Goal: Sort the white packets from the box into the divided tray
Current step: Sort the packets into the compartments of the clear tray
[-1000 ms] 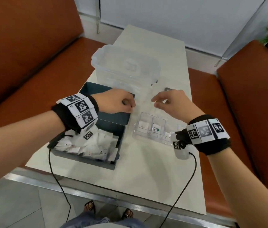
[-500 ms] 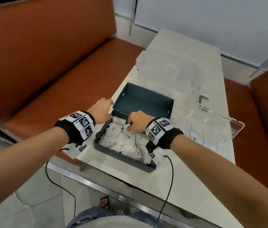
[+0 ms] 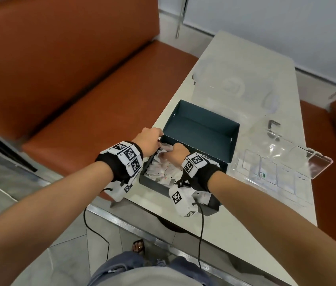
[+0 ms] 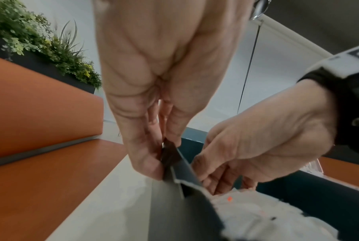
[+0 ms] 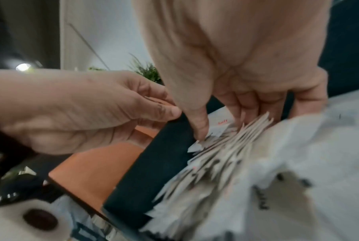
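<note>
A dark teal box (image 3: 202,129) sits at the table's left edge, its near half full of white packets (image 3: 160,172). My left hand (image 3: 150,139) pinches the box's left wall (image 4: 186,172) between thumb and fingers. My right hand (image 3: 175,153) reaches into the box beside it. Its thumb and fingers (image 5: 242,110) close around a bunch of upright packets (image 5: 246,138). The clear divided tray (image 3: 270,174) lies to the right of the box, with one labelled item in a compartment.
The tray's clear lid (image 3: 315,164) stands open behind it. A large translucent container (image 3: 231,85) sits farther back on the pale table (image 3: 235,228). Orange benches (image 3: 80,100) flank both sides. Cables hang from my wrists over the near table edge.
My right hand left the tray area and went into the box among the packets. My left hand moved to the box's left wall and pinched it. The head view swung left.
</note>
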A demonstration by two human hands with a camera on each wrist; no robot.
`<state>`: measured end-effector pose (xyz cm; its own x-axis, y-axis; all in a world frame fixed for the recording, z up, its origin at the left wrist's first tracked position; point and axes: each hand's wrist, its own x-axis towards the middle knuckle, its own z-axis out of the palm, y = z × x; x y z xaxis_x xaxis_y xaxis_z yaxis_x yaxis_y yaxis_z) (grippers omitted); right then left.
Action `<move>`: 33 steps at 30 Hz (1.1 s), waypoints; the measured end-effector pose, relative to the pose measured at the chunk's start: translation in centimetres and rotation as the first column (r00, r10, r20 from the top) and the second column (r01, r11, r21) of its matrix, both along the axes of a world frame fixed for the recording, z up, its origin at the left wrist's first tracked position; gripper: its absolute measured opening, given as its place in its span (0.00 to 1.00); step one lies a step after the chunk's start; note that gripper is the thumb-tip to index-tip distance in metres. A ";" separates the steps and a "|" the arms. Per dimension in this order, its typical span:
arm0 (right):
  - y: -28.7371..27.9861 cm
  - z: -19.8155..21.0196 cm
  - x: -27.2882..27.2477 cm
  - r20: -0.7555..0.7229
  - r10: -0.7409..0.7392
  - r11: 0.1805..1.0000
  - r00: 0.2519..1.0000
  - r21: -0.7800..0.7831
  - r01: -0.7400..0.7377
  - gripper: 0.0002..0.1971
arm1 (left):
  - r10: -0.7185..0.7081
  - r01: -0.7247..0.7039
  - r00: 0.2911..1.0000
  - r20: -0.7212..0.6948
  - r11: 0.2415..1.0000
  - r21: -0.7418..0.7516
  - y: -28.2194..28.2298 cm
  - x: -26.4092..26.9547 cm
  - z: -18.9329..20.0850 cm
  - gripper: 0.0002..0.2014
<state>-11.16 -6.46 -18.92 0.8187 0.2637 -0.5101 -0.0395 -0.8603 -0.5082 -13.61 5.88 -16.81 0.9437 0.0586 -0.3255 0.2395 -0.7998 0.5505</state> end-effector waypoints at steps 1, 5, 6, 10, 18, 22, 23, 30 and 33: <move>0.1 -0.2 0.1 -0.028 -0.045 0.999 0.999 0.011 0.046 0.12 | 0.005 -0.005 1.000 -0.001 1.000 -0.010 0.0 0.0 0.0 0.18; 0.1 -0.4 0.4 -0.113 -0.186 0.979 0.976 0.068 0.194 0.14 | 0.026 -0.026 1.000 -0.001 0.998 -0.053 0.0 -0.1 0.1 0.18; 0.1 -0.4 0.4 -0.131 -0.215 0.971 0.968 0.083 0.226 0.14 | 0.026 -0.027 1.000 -0.001 0.998 -0.058 0.0 -0.2 0.1 0.18; 0.3 -0.9 0.2 -0.171 -0.308 0.921 0.936 0.193 0.338 0.09 | 0.026 -0.026 1.000 -0.001 0.998 -0.063 0.0 -0.3 0.2 0.18; -0.4 -1.0 0.4 -0.093 -0.314 0.915 0.945 0.235 0.327 0.11 | 0.020 -0.020 1.000 0.007 0.998 -0.055 -0.1 -0.4 0.1 0.17; -0.5 -0.4 -0.2 -0.134 -0.286 0.931 0.949 0.193 0.308 0.05 | 0.023 -0.023 1.000 0.006 0.999 -0.049 -0.1 -0.5 0.1 0.18; -0.3 -0.1 -0.3 -0.186 -0.319 0.907 0.929 0.226 0.356 0.04 | 0.021 -0.021 1.000 0.003 0.999 -0.046 -0.1 -0.5 0.1 0.18; -0.5 0.8 0.1 -0.356 -0.418 0.785 0.836 0.322 0.529 0.18 | 0.026 -0.026 1.000 0.008 0.998 -0.061 0.0 -0.5 0.2 0.17; -0.6 0.0 -0.5 -0.190 -0.288 0.902 0.939 0.276 0.333 0.15 | 0.031 -0.031 0.999 0.009 0.998 -0.062 -0.1 -0.5 0.2 0.18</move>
